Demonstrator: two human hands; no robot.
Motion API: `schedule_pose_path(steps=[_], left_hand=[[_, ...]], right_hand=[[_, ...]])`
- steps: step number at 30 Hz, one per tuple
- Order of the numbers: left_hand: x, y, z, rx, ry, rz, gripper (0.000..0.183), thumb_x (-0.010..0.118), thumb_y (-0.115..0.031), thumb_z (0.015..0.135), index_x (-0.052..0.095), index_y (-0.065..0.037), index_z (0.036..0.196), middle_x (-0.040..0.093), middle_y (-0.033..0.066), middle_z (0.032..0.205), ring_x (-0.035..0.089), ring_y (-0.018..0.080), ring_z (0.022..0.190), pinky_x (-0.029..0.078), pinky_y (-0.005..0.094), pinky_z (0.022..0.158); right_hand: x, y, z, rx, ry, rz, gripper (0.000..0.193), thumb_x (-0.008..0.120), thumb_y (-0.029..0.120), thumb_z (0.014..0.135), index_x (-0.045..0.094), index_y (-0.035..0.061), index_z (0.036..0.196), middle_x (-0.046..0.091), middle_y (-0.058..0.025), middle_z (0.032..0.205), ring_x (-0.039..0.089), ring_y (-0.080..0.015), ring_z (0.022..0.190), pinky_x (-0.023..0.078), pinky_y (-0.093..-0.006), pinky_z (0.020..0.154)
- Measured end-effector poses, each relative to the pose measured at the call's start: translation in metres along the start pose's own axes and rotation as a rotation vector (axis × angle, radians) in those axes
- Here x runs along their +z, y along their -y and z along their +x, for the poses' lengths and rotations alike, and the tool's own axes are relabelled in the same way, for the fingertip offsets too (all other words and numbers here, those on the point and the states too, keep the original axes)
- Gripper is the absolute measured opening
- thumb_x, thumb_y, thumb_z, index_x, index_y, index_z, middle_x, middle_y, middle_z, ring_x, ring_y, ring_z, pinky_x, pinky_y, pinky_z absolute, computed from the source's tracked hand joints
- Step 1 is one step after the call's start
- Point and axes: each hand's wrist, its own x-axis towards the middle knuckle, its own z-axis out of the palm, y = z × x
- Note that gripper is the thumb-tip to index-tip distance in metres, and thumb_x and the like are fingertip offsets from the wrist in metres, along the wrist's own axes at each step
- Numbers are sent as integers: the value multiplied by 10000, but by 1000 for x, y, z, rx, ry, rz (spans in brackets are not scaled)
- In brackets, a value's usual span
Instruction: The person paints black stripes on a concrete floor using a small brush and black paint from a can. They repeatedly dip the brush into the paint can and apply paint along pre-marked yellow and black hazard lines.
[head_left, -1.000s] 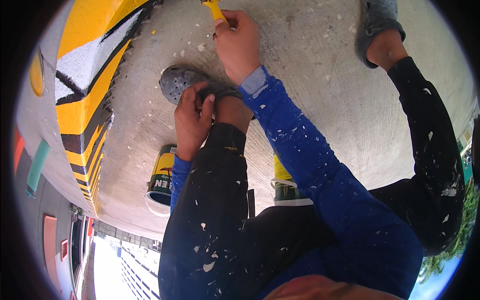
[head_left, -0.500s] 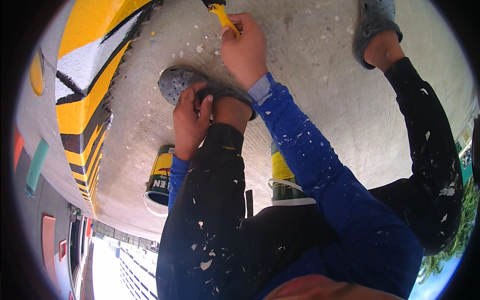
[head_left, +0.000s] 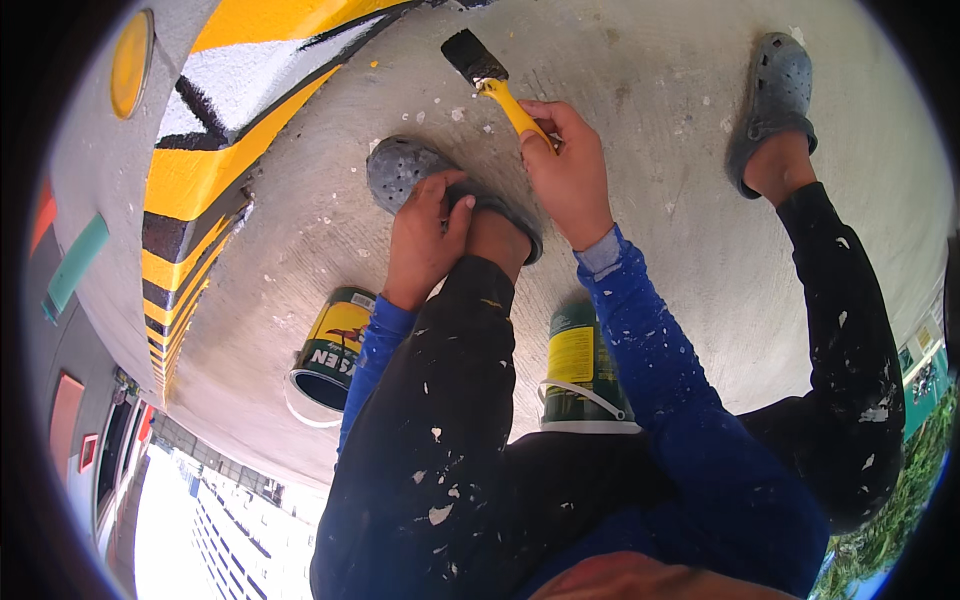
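Note:
My right hand (head_left: 572, 180) grips the yellow handle of a paintbrush (head_left: 515, 108). The brush's wide, dark bristles point up and left, held over the concrete. Against the grey clog (head_left: 405, 175) on my left foot rests my left hand (head_left: 428, 238), its fingers loosely bent, the thumb apart, holding nothing. A green and yellow paint can (head_left: 335, 335) stands left of my left arm, its top open and its inside dark. Between my legs is a second green can (head_left: 578, 365) with a yellow label and white handle; my leg hides part of it.
Along the left runs a curb (head_left: 200, 185) painted in yellow, black and white. Paint specks dot the concrete ground (head_left: 660, 150). My other clog (head_left: 775, 95) is at the upper right. A round yellow disc (head_left: 132, 62) and a teal strip (head_left: 75, 265) lie beyond the curb.
The paintbrush and my right hand now appear lower and farther right, with the bristles fully in view. The whole view has shifted; my left hand stays by the clog.

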Motion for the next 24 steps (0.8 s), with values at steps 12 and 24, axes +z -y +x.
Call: schedule_pose_path(steps=[12,24], left_hand=[[-23,3,9,-289,57,-700,301,639,-224,1092,728,4,1267,760,13,998,594,78,783,505,282,720],[-31,25,-24,-256,-241,-836,225,746,-213,1026,802,-6,1093,618,-30,724,460,40,634,376,218,589]], right_hand=[[34,29,-57,-57,239,35,272,566,-18,1012,581,3,1282,645,-78,1111,584,-67,836,485,-226,720],[64,32,-67,-599,236,-696,281,701,99,974,584,2,1210,738,-186,1022,746,-279,925,567,-389,847]])
